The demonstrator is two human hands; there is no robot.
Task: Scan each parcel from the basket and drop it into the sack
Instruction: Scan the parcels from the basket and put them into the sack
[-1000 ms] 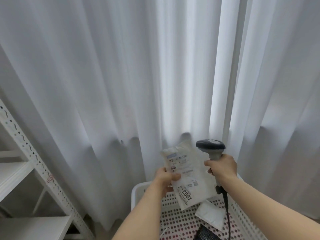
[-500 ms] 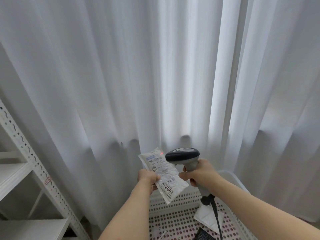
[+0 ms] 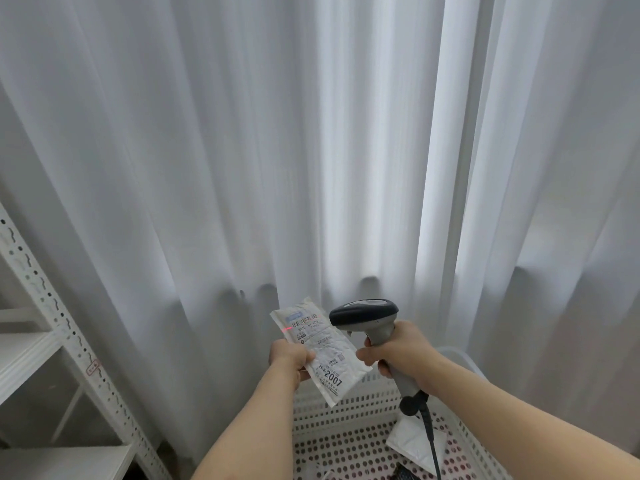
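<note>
White curtain behind; parcel [image 3: 320, 351] pinched in left hand [image 3: 289, 362], beside scanner [image 3: 367, 318] gripped by right hand [image 3: 398, 351], above basket [image 3: 346, 410].

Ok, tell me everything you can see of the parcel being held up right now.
The parcel is a flat, white, crinkled padded mailer, plastic by its look, with a printed label bearing barcodes and the bold number 2007. It is held tilted above the basket. The left hand pinches its left edge; the scanner in the right hand points at it from the right. A red scan mark falls near its upper left edge, beside the top barcode.
</note>
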